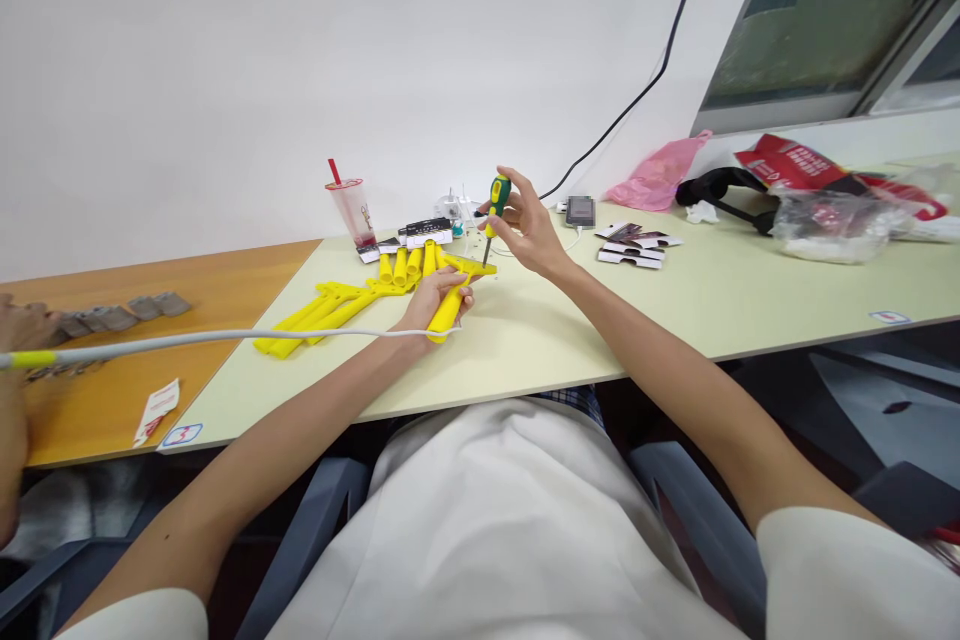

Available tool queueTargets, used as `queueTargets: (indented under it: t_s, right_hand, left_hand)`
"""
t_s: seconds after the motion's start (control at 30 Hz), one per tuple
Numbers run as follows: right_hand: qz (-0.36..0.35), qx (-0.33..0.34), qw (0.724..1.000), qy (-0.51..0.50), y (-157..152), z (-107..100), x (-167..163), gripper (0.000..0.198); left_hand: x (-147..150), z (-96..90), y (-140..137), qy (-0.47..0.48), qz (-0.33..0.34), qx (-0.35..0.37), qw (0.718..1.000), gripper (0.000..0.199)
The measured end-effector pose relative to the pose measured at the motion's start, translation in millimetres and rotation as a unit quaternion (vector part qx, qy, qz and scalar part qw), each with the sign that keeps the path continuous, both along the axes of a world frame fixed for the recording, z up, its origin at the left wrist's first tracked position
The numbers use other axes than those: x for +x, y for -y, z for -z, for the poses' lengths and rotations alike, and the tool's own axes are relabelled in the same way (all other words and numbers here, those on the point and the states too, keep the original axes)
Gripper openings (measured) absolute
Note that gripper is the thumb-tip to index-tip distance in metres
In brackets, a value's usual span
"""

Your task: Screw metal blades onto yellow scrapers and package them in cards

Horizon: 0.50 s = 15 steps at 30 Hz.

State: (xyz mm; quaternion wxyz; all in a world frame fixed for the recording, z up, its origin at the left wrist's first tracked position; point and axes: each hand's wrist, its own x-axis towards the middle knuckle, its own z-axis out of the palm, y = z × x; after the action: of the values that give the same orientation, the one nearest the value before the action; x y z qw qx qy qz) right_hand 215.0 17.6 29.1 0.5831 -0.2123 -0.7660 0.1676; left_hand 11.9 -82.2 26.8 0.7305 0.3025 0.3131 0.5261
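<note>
My left hand (430,298) is wrapped round a yellow plastic handle (448,313) with a wider crosspiece at its top. In my right hand (531,228) a screwdriver (498,196) with a green and yellow grip stands nearly upright. Its shaft points down at the crosspiece of the yellow handle, and the tip appears to meet it; any screw there is too small to make out. Left of my left hand lies a pile of similar yellow handles (352,305). Several more stick out behind it, beside small black and white packages (427,232).
A plastic cup with a red straw (351,210) stands at the back left. To the right are a small grey device (580,211), flat cartons (634,245), a pink bag (660,175) and clear plastic packaging (832,225). A white cable (225,334) crosses the left side. Another person's hand (26,323) is at far left, by grey pieces (112,317).
</note>
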Motion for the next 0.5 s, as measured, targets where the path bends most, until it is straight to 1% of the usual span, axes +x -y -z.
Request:
queueTargets:
  t_s: [0.17,0.27,0.37,0.5]
  right_hand:
    - [0.027,-0.005,0.999,-0.02,2.2,-2.5,-0.5,0.089]
    - [0.017,-0.006,1.0,-0.023,5.0,-3.4,-0.4,0.087]
    - [-0.001,-0.007,1.0,-0.015,5.1,-2.4,-1.0,0.09]
    - [0.003,-0.001,1.0,-0.017,-1.7,1.0,-1.8,0.095]
  left_hand:
    - [-0.5,2.1,0.0,0.003,0.014,0.006,1.0,0.028]
    - [-0.7,2.4,0.1,0.009,0.015,0.015,1.0,0.027]
    - [-0.6,1.1,-0.3,0.009,0.006,0.007,1.0,0.028]
    - [-0.3,-0.1,-0.8,0.006,0.011,-0.006,1.0,0.026]
